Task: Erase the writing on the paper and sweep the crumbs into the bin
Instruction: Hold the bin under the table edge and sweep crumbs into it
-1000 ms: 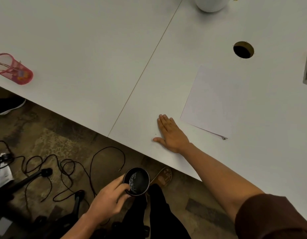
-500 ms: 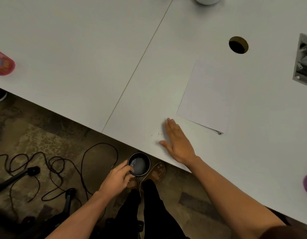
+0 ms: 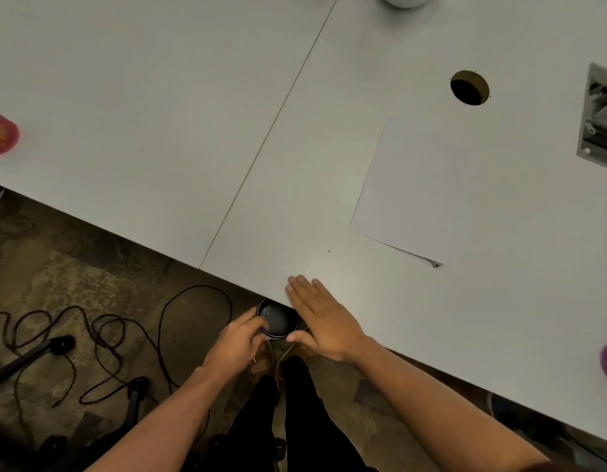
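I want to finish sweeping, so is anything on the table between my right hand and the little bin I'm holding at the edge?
Nothing visible. The right hand lies flat at the table edge, with the bin held by the left hand just below the edge beside it. A few crumbs remain farther in, toward the paper.

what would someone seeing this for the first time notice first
Most likely the two hands meeting at the near table edge: the right hand lies flat at the rim, while the left hand holds a small black bin just under it. Next, the blank paper lying flat near a round hole.
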`<state>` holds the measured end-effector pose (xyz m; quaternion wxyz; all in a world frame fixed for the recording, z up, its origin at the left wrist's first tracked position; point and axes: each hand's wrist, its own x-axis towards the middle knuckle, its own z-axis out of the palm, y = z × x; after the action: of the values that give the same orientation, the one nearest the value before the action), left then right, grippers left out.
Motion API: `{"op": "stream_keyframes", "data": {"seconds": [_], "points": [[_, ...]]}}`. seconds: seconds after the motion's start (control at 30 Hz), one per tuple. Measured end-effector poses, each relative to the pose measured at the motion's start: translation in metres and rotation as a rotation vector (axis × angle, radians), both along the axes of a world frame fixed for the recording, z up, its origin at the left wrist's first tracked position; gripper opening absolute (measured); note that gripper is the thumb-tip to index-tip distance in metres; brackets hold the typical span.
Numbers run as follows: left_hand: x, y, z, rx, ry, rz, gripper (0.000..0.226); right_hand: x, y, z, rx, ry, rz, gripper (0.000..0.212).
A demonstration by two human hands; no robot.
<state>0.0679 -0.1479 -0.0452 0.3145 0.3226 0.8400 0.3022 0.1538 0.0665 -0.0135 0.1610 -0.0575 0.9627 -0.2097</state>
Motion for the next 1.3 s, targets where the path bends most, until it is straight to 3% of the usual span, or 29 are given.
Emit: {"op": "stream_keyframes", "data": {"seconds": [0.1,0.27,0.47,0.67,0.9,1.07,1.2,1.3], "points": [[-0.002,0.001,-0.003,-0.009,-0.009,0.011,0.011,0.007,0.013,0.006,-0.075,0.049,-0.171,0.08],[-0.003,0.005,-0.005,-0.005,-0.016,0.007,0.009,-0.012,0.052,0.005,-0.022,0.065,-0.444,0.078],[-0.002,0.008,-0.004,-0.004,-0.028,0.003,0.01,-0.032,0.049,-0.002,0.126,-0.024,-0.321,0.085],[-0.003,0.01,-0.001,0.019,-0.028,-0.011,0.011,-0.007,0.011,-0.001,0.09,-0.035,-0.09,0.088],[-0.002,0.016,0.004,0.038,-0.043,0.019,0.014,0.016,-0.03,0.003,0.002,-0.042,0.011,0.087],[0.0,0.015,0.002,0.046,-0.058,0.011,0.016,0.009,-0.034,0.015,-0.163,0.036,-0.165,0.08],[-0.001,0.012,0.0,0.028,-0.06,0.022,0.013,-0.017,-0.012,0.013,-0.069,0.056,-0.416,0.078],[0.0,0.012,0.002,0.042,-0.052,0.019,0.014,-0.032,0.003,0.005,0.042,-0.006,-0.418,0.08]]}}
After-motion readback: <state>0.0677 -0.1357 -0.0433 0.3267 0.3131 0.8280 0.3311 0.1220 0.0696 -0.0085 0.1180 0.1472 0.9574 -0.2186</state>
